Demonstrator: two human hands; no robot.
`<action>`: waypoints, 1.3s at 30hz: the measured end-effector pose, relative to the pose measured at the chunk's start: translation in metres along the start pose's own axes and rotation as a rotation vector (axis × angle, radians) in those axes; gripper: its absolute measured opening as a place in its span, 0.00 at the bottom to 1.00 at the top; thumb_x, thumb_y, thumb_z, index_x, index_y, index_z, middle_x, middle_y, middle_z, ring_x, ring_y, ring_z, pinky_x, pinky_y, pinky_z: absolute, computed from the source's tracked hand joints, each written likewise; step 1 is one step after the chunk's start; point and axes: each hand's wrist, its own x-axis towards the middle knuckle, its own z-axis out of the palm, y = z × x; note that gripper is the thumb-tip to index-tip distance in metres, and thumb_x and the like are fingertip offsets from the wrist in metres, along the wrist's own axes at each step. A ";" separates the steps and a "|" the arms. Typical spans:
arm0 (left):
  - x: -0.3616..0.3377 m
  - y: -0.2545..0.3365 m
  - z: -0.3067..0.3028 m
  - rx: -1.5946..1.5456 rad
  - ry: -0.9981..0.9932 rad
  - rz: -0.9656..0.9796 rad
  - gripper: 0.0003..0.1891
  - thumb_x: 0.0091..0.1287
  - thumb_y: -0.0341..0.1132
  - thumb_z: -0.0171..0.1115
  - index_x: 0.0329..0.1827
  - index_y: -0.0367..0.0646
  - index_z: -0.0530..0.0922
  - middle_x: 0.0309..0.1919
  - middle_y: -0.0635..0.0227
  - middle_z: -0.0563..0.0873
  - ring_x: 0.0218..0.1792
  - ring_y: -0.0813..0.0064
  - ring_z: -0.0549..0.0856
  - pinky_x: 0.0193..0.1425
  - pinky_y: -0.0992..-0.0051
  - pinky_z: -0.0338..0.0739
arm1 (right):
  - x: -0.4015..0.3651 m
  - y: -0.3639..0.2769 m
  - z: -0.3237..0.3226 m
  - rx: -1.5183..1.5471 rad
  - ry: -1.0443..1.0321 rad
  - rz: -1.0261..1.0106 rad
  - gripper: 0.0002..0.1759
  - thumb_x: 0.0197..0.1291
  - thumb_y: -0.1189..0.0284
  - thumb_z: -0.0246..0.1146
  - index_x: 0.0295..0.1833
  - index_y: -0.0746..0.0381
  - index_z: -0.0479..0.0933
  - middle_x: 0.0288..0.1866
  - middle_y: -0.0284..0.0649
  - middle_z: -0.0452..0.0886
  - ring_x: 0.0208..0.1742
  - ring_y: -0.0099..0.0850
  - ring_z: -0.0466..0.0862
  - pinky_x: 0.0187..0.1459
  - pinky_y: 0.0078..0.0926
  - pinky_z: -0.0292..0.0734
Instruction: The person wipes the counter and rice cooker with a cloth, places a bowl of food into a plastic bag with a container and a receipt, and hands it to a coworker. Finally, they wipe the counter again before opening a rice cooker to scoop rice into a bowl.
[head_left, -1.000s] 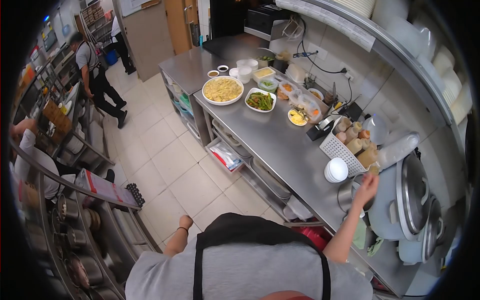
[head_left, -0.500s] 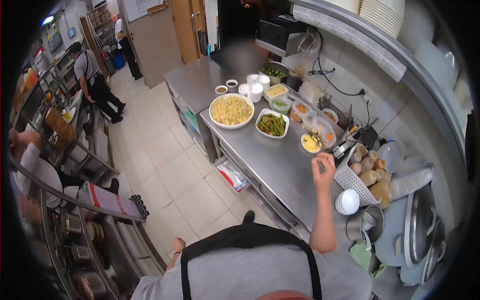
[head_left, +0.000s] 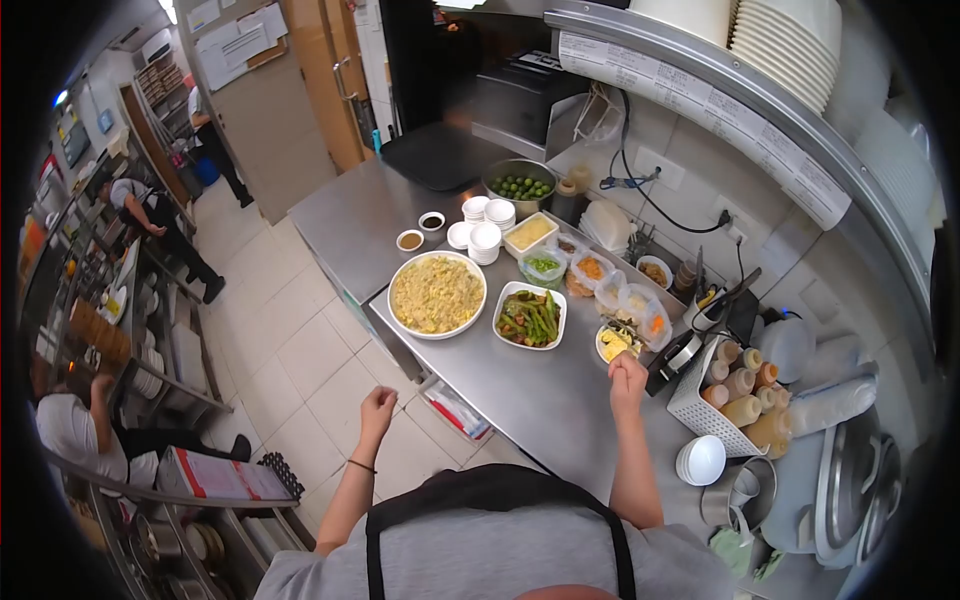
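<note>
My right hand (head_left: 627, 382) is closed at the near edge of a small white bowl of yellow food (head_left: 617, 342); what its fingers hold, if anything, is too small to name. Over the floor, left of the steel counter (head_left: 480, 400), my left hand (head_left: 378, 410) has its fingers curled together, their contents hidden. A big white bowl of fried rice (head_left: 437, 294) stands on the counter, with a square white dish of green vegetables (head_left: 529, 316) to its right. Behind them are stacked white cups (head_left: 485, 240), two sauce cups and a tub of pale shreds (head_left: 530, 232).
A white basket of sauce bottles (head_left: 700, 405) and white bowls (head_left: 701, 460) stand at the right. A pot of green fruit (head_left: 520, 188) is at the back. Three people work on the left, one nearby in a white cap (head_left: 68, 435). A shelf (head_left: 700, 95) hangs overhead.
My left hand has risen forward from beside my body. My right hand has gone from an open ring of fingers to a closed shape beside the small bowl. The view has shifted.
</note>
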 end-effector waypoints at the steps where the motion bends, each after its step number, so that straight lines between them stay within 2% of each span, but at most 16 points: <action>1: 0.012 0.025 0.011 0.001 -0.016 0.002 0.07 0.59 0.32 0.57 0.33 0.37 0.77 0.23 0.67 0.81 0.27 0.81 0.79 0.31 0.80 0.73 | 0.001 0.002 -0.001 -0.003 0.019 -0.004 0.05 0.42 0.79 0.46 0.19 0.66 0.64 0.17 0.41 0.66 0.23 0.33 0.68 0.27 0.27 0.62; 5: 0.057 0.101 0.050 -0.069 -0.284 0.123 0.07 0.59 0.32 0.58 0.33 0.36 0.78 0.24 0.69 0.81 0.27 0.83 0.78 0.31 0.81 0.73 | -0.007 0.022 -0.008 -0.120 0.179 -0.004 0.06 0.44 0.76 0.46 0.19 0.66 0.65 0.17 0.41 0.66 0.24 0.34 0.69 0.29 0.27 0.62; 10: 0.111 0.147 0.081 -0.073 -0.548 0.245 0.07 0.61 0.32 0.58 0.34 0.36 0.78 0.24 0.70 0.80 0.27 0.84 0.77 0.31 0.83 0.71 | -0.024 0.013 -0.004 -0.332 0.470 0.065 0.10 0.33 0.91 0.44 0.19 0.65 0.65 0.19 0.41 0.66 0.24 0.36 0.69 0.29 0.27 0.62; 14: 0.143 0.177 0.099 -0.122 -0.765 0.295 0.08 0.63 0.32 0.56 0.35 0.36 0.77 0.27 0.71 0.81 0.28 0.85 0.77 0.33 0.85 0.71 | -0.060 0.024 -0.006 -0.414 0.507 0.142 0.07 0.30 0.89 0.44 0.16 0.66 0.62 0.18 0.40 0.65 0.21 0.32 0.67 0.23 0.26 0.57; 21: 0.165 0.194 0.148 -0.217 -1.046 0.392 0.07 0.62 0.32 0.57 0.35 0.36 0.77 0.26 0.69 0.82 0.28 0.84 0.79 0.33 0.82 0.73 | -0.125 -0.025 -0.019 -0.453 0.645 0.280 0.06 0.38 0.87 0.48 0.20 0.65 0.65 0.19 0.41 0.65 0.22 0.30 0.67 0.25 0.25 0.61; 23: 0.164 0.198 0.166 -0.266 -1.162 0.431 0.07 0.62 0.32 0.57 0.36 0.37 0.77 0.27 0.69 0.82 0.28 0.83 0.80 0.33 0.82 0.73 | -0.142 -0.051 -0.017 -0.772 0.807 0.563 0.05 0.43 0.85 0.53 0.25 0.65 0.66 0.23 0.43 0.67 0.24 0.33 0.68 0.28 0.27 0.65; 25: 0.159 0.203 0.183 -0.213 -1.247 0.432 0.06 0.63 0.31 0.55 0.36 0.36 0.77 0.30 0.71 0.82 0.31 0.86 0.79 0.37 0.85 0.73 | -0.202 -0.035 -0.031 -0.973 0.874 0.690 0.06 0.43 0.83 0.57 0.28 0.66 0.67 0.26 0.44 0.69 0.26 0.38 0.70 0.31 0.32 0.67; 26: 0.153 0.208 0.189 -0.192 -1.284 0.477 0.06 0.63 0.31 0.56 0.36 0.36 0.77 0.30 0.72 0.82 0.31 0.86 0.79 0.36 0.85 0.73 | -0.233 -0.031 -0.036 -1.061 0.878 0.685 0.06 0.42 0.83 0.57 0.27 0.66 0.67 0.26 0.45 0.69 0.29 0.42 0.71 0.34 0.36 0.67; 27: 0.146 0.212 0.194 -0.171 -1.319 0.524 0.06 0.63 0.31 0.56 0.36 0.36 0.77 0.29 0.72 0.82 0.30 0.87 0.79 0.35 0.85 0.73 | -0.252 -0.039 -0.036 -1.122 0.792 0.874 0.06 0.40 0.84 0.57 0.28 0.67 0.71 0.33 0.49 0.74 0.36 0.44 0.75 0.38 0.36 0.69; 29: 0.131 0.221 0.200 -0.204 -1.311 0.597 0.07 0.61 0.32 0.57 0.34 0.37 0.77 0.26 0.70 0.82 0.27 0.83 0.79 0.32 0.82 0.73 | -0.325 -0.019 -0.038 -1.612 0.530 0.644 0.08 0.38 0.84 0.57 0.29 0.65 0.76 0.44 0.53 0.75 0.45 0.44 0.76 0.44 0.34 0.69; 30: 0.124 0.225 0.203 -0.184 -1.351 0.579 0.07 0.61 0.32 0.57 0.34 0.37 0.77 0.25 0.70 0.81 0.27 0.84 0.79 0.32 0.82 0.73 | -0.336 -0.031 -0.032 -1.541 0.563 0.913 0.10 0.37 0.82 0.59 0.30 0.63 0.79 0.46 0.55 0.76 0.47 0.42 0.78 0.44 0.34 0.71; 31: 0.114 0.228 0.206 -0.167 -1.393 0.561 0.07 0.60 0.32 0.57 0.35 0.38 0.77 0.25 0.71 0.81 0.27 0.84 0.79 0.32 0.82 0.72 | -0.346 -0.040 -0.038 -1.551 0.572 0.932 0.10 0.37 0.82 0.59 0.30 0.63 0.79 0.46 0.55 0.76 0.47 0.42 0.78 0.44 0.34 0.71; 33: 0.094 0.221 0.219 -0.192 -1.406 0.552 0.07 0.61 0.32 0.57 0.34 0.37 0.77 0.25 0.71 0.81 0.26 0.85 0.78 0.32 0.82 0.72 | -0.362 -0.056 -0.056 -0.915 0.783 1.385 0.09 0.37 0.82 0.59 0.29 0.63 0.78 0.38 0.53 0.79 0.40 0.40 0.81 0.39 0.36 0.73; 34: 0.082 0.221 0.223 -0.228 -1.434 0.537 0.07 0.61 0.33 0.57 0.34 0.37 0.77 0.24 0.71 0.81 0.26 0.84 0.78 0.32 0.82 0.72 | -0.360 -0.072 -0.055 -1.021 0.822 1.327 0.09 0.38 0.82 0.58 0.29 0.63 0.78 0.30 0.50 0.80 0.33 0.40 0.81 0.35 0.37 0.74; 38: 0.019 0.240 0.226 -0.153 -1.510 0.608 0.08 0.61 0.33 0.57 0.35 0.36 0.78 0.26 0.70 0.81 0.27 0.86 0.77 0.33 0.83 0.71 | -0.407 -0.073 -0.086 -1.260 0.947 1.227 0.10 0.40 0.81 0.57 0.31 0.61 0.78 0.24 0.49 0.78 0.30 0.42 0.80 0.33 0.37 0.73; 39: 0.000 0.241 0.231 -0.154 -1.515 0.602 0.08 0.61 0.33 0.57 0.35 0.36 0.78 0.26 0.70 0.81 0.27 0.86 0.77 0.33 0.83 0.71 | -0.426 -0.069 -0.099 -1.466 0.824 0.885 0.09 0.42 0.82 0.57 0.32 0.62 0.79 0.25 0.49 0.79 0.30 0.42 0.80 0.34 0.36 0.73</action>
